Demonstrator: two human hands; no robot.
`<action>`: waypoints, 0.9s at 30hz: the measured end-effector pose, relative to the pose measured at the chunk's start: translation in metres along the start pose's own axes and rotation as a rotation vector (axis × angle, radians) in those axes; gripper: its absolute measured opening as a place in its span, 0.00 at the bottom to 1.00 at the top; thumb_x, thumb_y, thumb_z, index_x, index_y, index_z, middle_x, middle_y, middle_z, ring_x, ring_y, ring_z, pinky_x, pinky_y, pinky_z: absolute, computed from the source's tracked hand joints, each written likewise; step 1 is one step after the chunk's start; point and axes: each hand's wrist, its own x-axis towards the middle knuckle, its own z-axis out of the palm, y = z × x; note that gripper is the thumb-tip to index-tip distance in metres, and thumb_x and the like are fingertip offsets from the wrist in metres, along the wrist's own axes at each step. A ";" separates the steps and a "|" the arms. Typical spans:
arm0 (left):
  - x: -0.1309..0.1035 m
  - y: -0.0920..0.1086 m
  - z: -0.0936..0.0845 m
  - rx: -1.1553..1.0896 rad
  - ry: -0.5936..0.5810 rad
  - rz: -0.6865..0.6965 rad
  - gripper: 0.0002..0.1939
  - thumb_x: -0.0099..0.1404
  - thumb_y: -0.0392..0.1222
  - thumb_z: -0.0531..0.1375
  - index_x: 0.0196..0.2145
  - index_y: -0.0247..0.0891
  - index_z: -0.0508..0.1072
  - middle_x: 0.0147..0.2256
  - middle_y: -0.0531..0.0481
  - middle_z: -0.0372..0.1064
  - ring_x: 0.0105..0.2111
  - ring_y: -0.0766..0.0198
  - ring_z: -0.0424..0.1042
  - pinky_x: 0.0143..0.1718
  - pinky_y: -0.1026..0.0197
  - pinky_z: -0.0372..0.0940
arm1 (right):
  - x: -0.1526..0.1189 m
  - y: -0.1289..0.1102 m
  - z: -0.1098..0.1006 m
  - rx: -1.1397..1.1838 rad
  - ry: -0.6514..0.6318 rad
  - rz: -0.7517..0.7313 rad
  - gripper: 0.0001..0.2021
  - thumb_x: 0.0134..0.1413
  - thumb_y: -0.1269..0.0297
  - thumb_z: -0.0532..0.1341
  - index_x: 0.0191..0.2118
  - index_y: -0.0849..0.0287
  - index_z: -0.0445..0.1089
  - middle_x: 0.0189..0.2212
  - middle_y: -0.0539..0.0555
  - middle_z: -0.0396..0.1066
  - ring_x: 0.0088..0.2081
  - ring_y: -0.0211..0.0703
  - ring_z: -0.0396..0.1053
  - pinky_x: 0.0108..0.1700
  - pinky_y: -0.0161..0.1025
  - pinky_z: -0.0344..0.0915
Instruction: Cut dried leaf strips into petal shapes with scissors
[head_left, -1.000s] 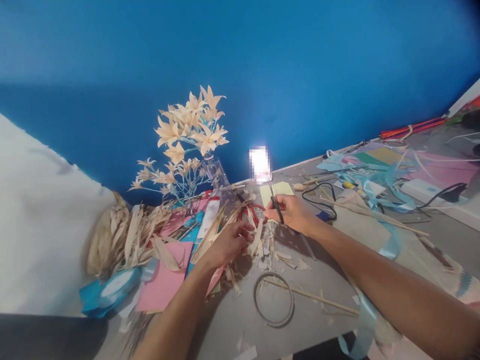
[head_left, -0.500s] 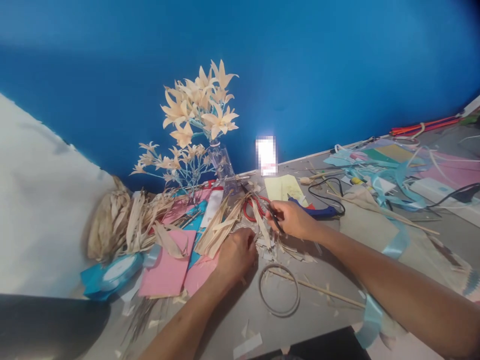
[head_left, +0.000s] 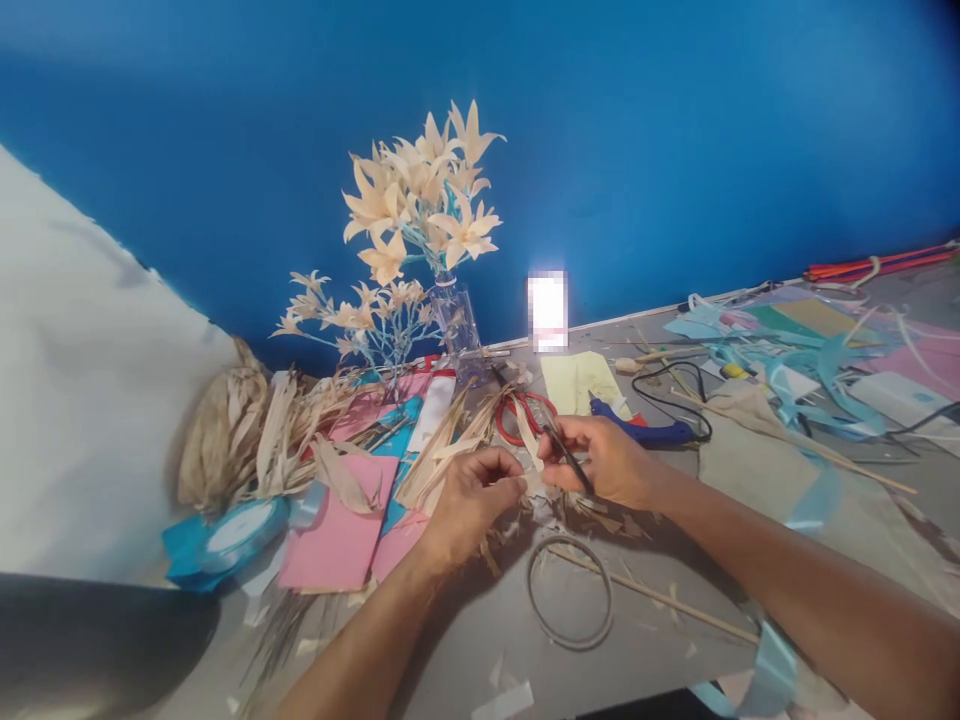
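My right hand (head_left: 604, 462) is closed round a slim dark tool (head_left: 574, 465), whose exact kind I cannot make out. My left hand (head_left: 480, 495) is beside it, thumb and fingers pinched together; what they hold is too small to tell. The two hands' fingertips almost meet above the table. Behind them lie red-handled scissors (head_left: 514, 425) and pale dried husk strips (head_left: 435, 465). A grey ring (head_left: 570, 640) rests on the table in front of the hands, over a thin stick (head_left: 675, 603).
Pale husk flowers (head_left: 420, 195) stand in a clear bottle (head_left: 459, 335) at the back. A blue glue gun (head_left: 649, 430) with its cord lies right of the hands. Pink paper (head_left: 337, 530) and a ribbon roll (head_left: 236, 535) are at left. Light-blue ribbons (head_left: 840, 400) cover the right side.
My left hand has turned and risen slightly, its pinched fingers now towards my right hand. My right hand has shifted slightly with the dark tool still in it. The whole view has swung a little.
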 end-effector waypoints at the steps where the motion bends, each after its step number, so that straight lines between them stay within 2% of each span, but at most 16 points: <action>1: 0.000 0.000 0.000 -0.118 -0.019 -0.028 0.08 0.51 0.41 0.64 0.23 0.36 0.69 0.19 0.58 0.56 0.19 0.72 0.51 0.23 0.64 0.45 | 0.000 -0.001 0.001 0.087 0.000 0.032 0.09 0.43 0.66 0.69 0.32 0.60 0.71 0.28 0.50 0.72 0.29 0.40 0.69 0.32 0.34 0.64; 4: -0.001 -0.001 0.004 -0.358 -0.082 -0.075 0.12 0.50 0.43 0.68 0.24 0.36 0.68 0.18 0.59 0.54 0.19 0.73 0.50 0.23 0.65 0.42 | -0.002 -0.005 0.003 0.239 -0.015 0.120 0.11 0.41 0.66 0.69 0.33 0.60 0.69 0.22 0.45 0.67 0.22 0.35 0.65 0.26 0.32 0.61; 8: -0.004 -0.005 0.013 -0.479 -0.143 -0.122 0.19 0.49 0.46 0.73 0.24 0.36 0.66 0.19 0.59 0.54 0.18 0.75 0.49 0.22 0.66 0.41 | -0.005 -0.008 0.003 0.295 -0.113 0.136 0.11 0.41 0.68 0.69 0.32 0.60 0.68 0.19 0.43 0.65 0.19 0.33 0.62 0.22 0.30 0.59; 12: -0.009 -0.009 0.019 -0.664 -0.355 -0.151 0.22 0.48 0.46 0.74 0.24 0.36 0.64 0.19 0.59 0.55 0.18 0.76 0.49 0.22 0.66 0.41 | -0.009 -0.009 -0.002 0.296 -0.227 0.127 0.08 0.43 0.71 0.65 0.32 0.59 0.67 0.17 0.41 0.64 0.17 0.31 0.60 0.21 0.29 0.57; 15: -0.010 -0.012 0.016 -0.706 -0.460 -0.128 0.23 0.48 0.46 0.73 0.22 0.37 0.62 0.18 0.58 0.56 0.17 0.75 0.51 0.21 0.66 0.42 | -0.009 -0.009 -0.007 0.303 -0.293 0.144 0.07 0.42 0.71 0.64 0.30 0.58 0.66 0.17 0.41 0.64 0.16 0.30 0.59 0.19 0.28 0.55; 18: -0.007 -0.012 0.006 -0.710 -0.557 -0.113 0.25 0.48 0.47 0.73 0.20 0.38 0.59 0.17 0.58 0.52 0.16 0.75 0.49 0.20 0.66 0.42 | -0.008 -0.010 -0.012 0.301 -0.291 0.162 0.07 0.41 0.70 0.64 0.29 0.58 0.66 0.15 0.42 0.65 0.15 0.32 0.60 0.18 0.29 0.54; 19: -0.006 -0.011 0.001 -0.725 -0.559 -0.093 0.25 0.48 0.47 0.73 0.19 0.38 0.58 0.17 0.59 0.51 0.16 0.75 0.48 0.20 0.66 0.43 | -0.007 -0.010 -0.015 0.298 -0.272 0.161 0.07 0.41 0.70 0.64 0.28 0.58 0.65 0.14 0.42 0.65 0.15 0.32 0.60 0.19 0.29 0.54; 21: -0.004 -0.008 -0.005 -0.756 -0.477 -0.029 0.25 0.49 0.52 0.73 0.21 0.37 0.61 0.20 0.59 0.52 0.18 0.74 0.49 0.21 0.66 0.49 | -0.006 -0.010 -0.019 0.287 -0.227 0.143 0.06 0.40 0.70 0.64 0.27 0.57 0.65 0.13 0.42 0.64 0.15 0.34 0.61 0.20 0.30 0.55; 24: -0.003 -0.002 -0.006 -0.694 -0.321 0.011 0.31 0.43 0.64 0.72 0.31 0.36 0.71 0.29 0.53 0.62 0.24 0.69 0.60 0.26 0.63 0.59 | -0.005 -0.011 -0.021 0.269 -0.209 0.120 0.06 0.42 0.70 0.64 0.28 0.58 0.66 0.13 0.43 0.64 0.16 0.34 0.62 0.20 0.31 0.54; 25: -0.004 -0.001 -0.004 -0.637 -0.309 -0.001 0.34 0.41 0.66 0.72 0.34 0.36 0.72 0.31 0.51 0.64 0.26 0.67 0.63 0.27 0.62 0.60 | -0.006 -0.011 -0.020 0.262 -0.220 0.120 0.06 0.42 0.70 0.64 0.28 0.58 0.66 0.14 0.43 0.65 0.16 0.34 0.62 0.20 0.31 0.54; 27: -0.005 0.000 0.001 -0.510 -0.275 -0.029 0.30 0.43 0.61 0.74 0.32 0.34 0.73 0.28 0.50 0.67 0.26 0.66 0.65 0.28 0.63 0.58 | -0.006 -0.011 -0.018 0.247 -0.227 0.123 0.07 0.43 0.69 0.66 0.30 0.58 0.67 0.16 0.43 0.65 0.17 0.34 0.62 0.21 0.31 0.55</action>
